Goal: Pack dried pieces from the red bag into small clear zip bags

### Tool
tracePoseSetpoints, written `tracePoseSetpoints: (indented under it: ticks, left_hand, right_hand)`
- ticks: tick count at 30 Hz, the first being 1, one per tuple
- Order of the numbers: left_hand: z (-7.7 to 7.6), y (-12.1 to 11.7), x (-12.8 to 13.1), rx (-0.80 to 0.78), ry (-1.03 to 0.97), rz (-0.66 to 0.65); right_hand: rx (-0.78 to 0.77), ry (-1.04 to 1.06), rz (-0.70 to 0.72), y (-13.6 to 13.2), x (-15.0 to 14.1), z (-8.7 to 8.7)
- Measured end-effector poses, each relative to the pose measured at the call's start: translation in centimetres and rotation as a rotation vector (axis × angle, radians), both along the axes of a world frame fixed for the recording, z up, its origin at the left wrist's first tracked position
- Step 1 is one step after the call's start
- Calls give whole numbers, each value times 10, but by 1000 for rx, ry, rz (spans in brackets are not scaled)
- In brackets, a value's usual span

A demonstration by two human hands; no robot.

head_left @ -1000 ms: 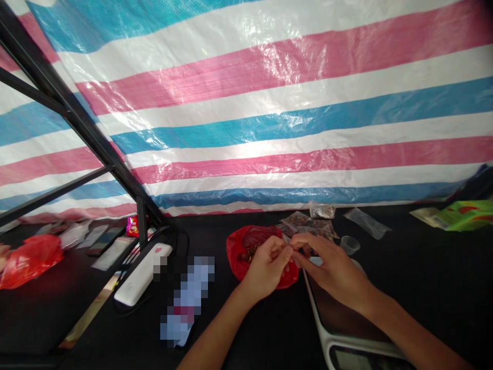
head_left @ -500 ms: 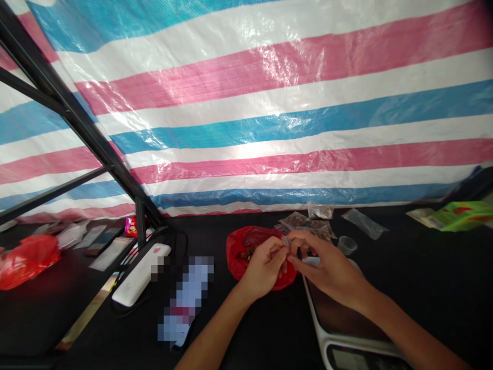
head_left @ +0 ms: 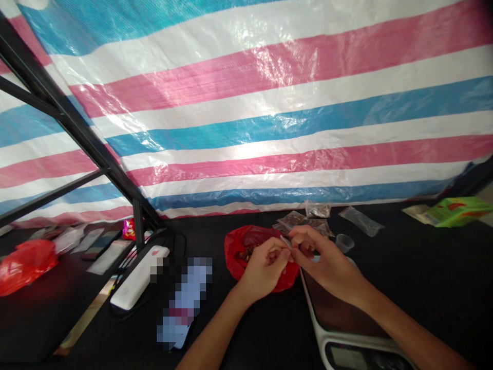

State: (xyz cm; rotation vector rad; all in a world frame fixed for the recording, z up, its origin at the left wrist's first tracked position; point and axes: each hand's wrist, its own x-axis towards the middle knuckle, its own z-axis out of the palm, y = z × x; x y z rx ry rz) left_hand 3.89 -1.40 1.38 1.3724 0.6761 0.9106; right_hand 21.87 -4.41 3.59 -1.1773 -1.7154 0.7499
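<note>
Left hand (head_left: 265,266) and right hand (head_left: 327,262) have fingers pinched on some small pale strip (head_left: 285,240) (plastic, maybe?) over the red bag (head_left: 232,252). Probably light, floppy, slippery, so I'd grab its edges.

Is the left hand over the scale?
No: the left hand is over the open red bag, to the left of the scale.

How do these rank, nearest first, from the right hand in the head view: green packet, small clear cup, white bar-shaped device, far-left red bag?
From the right hand:
1. Small clear cup, just beyond the hand.
2. Green packet, toward the right edge.
3. White bar-shaped device, left of centre.
4. Red bag, far left.
</note>
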Motion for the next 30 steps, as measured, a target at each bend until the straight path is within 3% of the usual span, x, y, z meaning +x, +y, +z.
tracePoseSetpoints:
  ticks: [7,14,18,23,27,30]
  left_hand:
    - [2,6,-5,-72,20,-62]
    - [3,6,-3,-80,-58,-104]
    - [1,0,0,-44,-34,-46]
    - [0,1,-2,62,61,98]
    - [4,10,-7,18,-43,203]
    - [7,17,-14,-95,-195,279]
  right_hand:
    - [-144,137,114,0,2,0]
    - [-114,105,71,-2,-2,0]
    - [-16,-10,25,-5,-5,-1]
    - [118,-165,-144,-2,2,-8]
    - [163,-249,-173,0,6,-10]
    - [146,-358,-114,-3,5,-7]
